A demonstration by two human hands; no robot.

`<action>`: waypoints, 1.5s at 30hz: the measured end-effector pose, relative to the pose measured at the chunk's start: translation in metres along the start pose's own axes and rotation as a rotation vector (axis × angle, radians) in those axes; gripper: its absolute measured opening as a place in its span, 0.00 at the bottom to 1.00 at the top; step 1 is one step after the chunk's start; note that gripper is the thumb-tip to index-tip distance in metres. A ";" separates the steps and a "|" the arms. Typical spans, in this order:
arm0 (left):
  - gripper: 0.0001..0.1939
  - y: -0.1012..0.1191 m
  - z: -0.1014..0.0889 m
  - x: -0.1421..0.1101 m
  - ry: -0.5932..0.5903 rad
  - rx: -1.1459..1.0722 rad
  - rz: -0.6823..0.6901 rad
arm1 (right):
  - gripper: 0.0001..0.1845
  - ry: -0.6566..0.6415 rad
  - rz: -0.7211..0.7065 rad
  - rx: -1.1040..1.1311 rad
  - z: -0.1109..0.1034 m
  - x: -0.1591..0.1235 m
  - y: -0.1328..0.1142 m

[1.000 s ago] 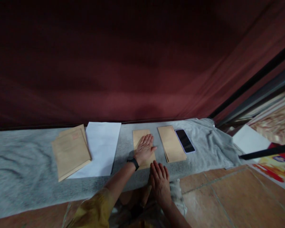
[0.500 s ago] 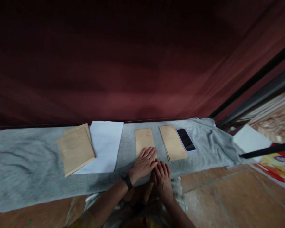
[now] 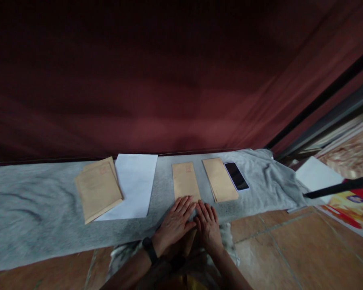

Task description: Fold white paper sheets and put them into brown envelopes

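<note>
A single brown envelope (image 3: 185,180) with a small red mark near its far end lies flat on the grey cloth (image 3: 36,209). My left hand (image 3: 174,223), a black band on its wrist, rests flat with fingers stretched, fingertips touching the envelope's near edge. My right hand (image 3: 209,226) lies flat beside it, fingers apart, at the cloth's near edge. Neither hand holds anything. A small stack of brown envelopes (image 3: 219,179) sits just right of the single one.
A black phone (image 3: 236,176) lies right of the envelope stack. A white sheet (image 3: 132,183) and a pile of larger brown envelopes (image 3: 97,187) lie to the left. A dark red curtain (image 3: 169,80) hangs behind. Tiled floor (image 3: 290,249) and papers (image 3: 317,175) are at right.
My left hand slid back along the single envelope from its middle to its near edge, uncovering it. My right hand stayed near the cloth's edge.
</note>
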State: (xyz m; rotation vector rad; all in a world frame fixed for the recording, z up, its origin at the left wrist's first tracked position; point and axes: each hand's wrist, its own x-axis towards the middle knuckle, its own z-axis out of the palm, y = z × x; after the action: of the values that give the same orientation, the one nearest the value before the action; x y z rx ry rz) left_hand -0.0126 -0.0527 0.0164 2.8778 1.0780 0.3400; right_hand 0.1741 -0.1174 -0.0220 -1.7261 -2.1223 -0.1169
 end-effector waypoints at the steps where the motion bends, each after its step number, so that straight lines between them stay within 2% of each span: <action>1: 0.34 0.000 -0.001 -0.002 0.000 0.004 -0.003 | 0.30 -0.005 0.001 -0.002 -0.001 0.000 0.000; 11: 0.37 -0.004 0.007 -0.020 0.036 0.037 -0.008 | 0.29 0.046 -0.003 0.027 -0.004 -0.002 0.000; 21: 0.34 -0.001 0.008 -0.019 0.033 0.007 -0.014 | 0.30 0.091 -0.015 0.075 0.000 0.003 -0.005; 25: 0.33 0.000 0.007 -0.019 0.031 0.005 -0.021 | 0.30 0.044 -0.081 0.101 0.000 0.008 -0.011; 30: 0.33 0.000 0.004 -0.023 0.033 -0.002 -0.021 | 0.29 0.022 -0.063 0.067 -0.003 0.006 -0.009; 33: 0.33 0.003 0.004 -0.021 0.058 -0.022 -0.049 | 0.31 0.027 -0.059 0.064 -0.001 0.002 -0.005; 41: 0.33 0.017 0.010 0.005 0.082 -0.038 -0.112 | 0.33 -0.006 -0.080 0.045 0.006 -0.003 0.000; 45: 0.30 0.019 0.016 0.000 0.102 -0.008 -0.259 | 0.31 0.015 -0.068 0.040 0.002 0.000 -0.003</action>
State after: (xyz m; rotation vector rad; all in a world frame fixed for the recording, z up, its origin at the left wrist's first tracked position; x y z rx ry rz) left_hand 0.0033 -0.0662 0.0030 2.6928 1.4420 0.4772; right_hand 0.1706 -0.1171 -0.0235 -1.6256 -2.1584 -0.1053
